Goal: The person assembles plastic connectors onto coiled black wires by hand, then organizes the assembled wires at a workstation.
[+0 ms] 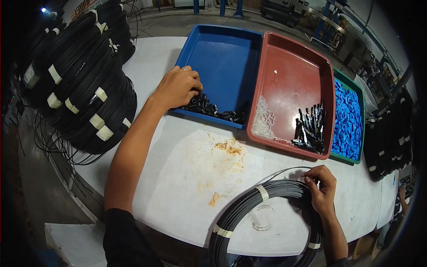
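Note:
My left hand (pixel 180 86) reaches over the near left corner of a blue tray (pixel 222 58). Its fingers are curled down at a pile of small black plastic parts (pixel 213 111); whatever lies between the fingertips is hidden. Lower right, my right hand (pixel 321 189) pinches the loose end of a thin black cable (pixel 287 169) between thumb and fingers. That cable belongs to a coil (pixel 235 209) bound with pale tape bands, which rests at the table's near edge, beside my right forearm.
A red tray (pixel 298 66) holds clear plastic pieces (pixel 263 118) and black pieces with metal ends (pixel 311 127). Blue parts (pixel 347 122) fill a green tray (pixel 361 133). Tall stacks of cable coils (pixel 84 89) stand left; more coils (pixel 389 138) stand right. Yellowish stains (pixel 229 147) mark the white table (pixel 178 178).

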Available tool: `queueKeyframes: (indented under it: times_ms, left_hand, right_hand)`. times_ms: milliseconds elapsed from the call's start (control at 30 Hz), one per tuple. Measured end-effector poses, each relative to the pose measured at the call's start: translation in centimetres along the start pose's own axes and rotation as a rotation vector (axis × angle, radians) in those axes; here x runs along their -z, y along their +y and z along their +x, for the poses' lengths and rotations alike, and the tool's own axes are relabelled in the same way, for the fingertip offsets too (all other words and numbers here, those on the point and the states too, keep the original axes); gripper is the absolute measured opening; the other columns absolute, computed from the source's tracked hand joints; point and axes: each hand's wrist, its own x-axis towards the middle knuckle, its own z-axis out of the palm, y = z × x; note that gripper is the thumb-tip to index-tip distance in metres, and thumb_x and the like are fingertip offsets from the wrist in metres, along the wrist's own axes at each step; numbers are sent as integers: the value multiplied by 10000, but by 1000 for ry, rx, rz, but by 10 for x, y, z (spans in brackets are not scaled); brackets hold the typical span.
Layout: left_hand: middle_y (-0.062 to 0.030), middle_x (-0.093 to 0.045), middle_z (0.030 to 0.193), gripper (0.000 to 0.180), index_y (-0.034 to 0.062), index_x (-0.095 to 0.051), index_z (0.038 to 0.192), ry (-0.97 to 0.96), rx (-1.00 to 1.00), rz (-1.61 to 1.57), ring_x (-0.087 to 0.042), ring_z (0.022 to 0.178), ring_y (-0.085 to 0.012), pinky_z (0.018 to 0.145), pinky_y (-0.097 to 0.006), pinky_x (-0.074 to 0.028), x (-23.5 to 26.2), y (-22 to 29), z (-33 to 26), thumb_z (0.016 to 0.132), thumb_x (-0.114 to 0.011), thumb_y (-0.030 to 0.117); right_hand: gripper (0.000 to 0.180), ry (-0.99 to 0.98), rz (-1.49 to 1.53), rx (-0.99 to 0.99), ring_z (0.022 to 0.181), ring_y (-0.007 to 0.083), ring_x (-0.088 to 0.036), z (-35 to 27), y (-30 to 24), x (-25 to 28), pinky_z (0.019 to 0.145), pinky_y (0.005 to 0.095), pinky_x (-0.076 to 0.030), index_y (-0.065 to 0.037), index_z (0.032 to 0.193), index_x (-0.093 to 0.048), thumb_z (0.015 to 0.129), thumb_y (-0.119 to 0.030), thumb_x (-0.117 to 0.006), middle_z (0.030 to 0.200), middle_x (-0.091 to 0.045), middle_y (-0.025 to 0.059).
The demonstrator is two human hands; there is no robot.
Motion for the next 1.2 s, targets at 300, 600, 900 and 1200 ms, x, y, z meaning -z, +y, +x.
queueKeyframes:
  times_ms: [300, 600, 900, 1200]
  left_hand:
    - [-78, -750, 964, 155, 41, -744, 1001, 175, 181, -392, -690, 865, -197, 751, -335, -526, 26, 42, 12, 847, -765, 53]
    - [-84, -724, 1046, 195, -13, -727, 1077, 275, 63, -1243, -694, 961, -135, 856, -266, -573, 14, 195, 37, 885, -758, -27]
    - [-114, -743, 988, 229, -4, -693, 970, 126, 49, -1400, -719, 976, -180, 890, -312, -580, -26, 278, 20, 794, -818, -78]
    - [-155, -766, 979, 186, -19, -725, 936, 193, 17, -1526, -741, 945, -191, 832, -300, -594, -36, 279, 7, 787, -827, -64]
  right_hand:
    - [61, 92, 159, -90, 739, 138, -566, -7, 13, 2, 673, 278, -450, 16, 915, -699, 858, -5, -706, 861, -639, 77]
    - [90, 104, 439, -253, 727, 101, -582, 30, 19, 19, 646, 271, -456, -5, 958, -723, 894, -68, -720, 763, -675, 30]
    - [55, 234, 299, 47, 712, 147, -577, -2, 22, 13, 615, 285, -417, -39, 893, -721, 849, -71, -731, 836, -668, 47]
    - [34, 233, 187, 155, 714, 212, -561, -1, 23, 14, 717, 349, -358, -57, 807, -685, 799, -86, -701, 769, -631, 50]
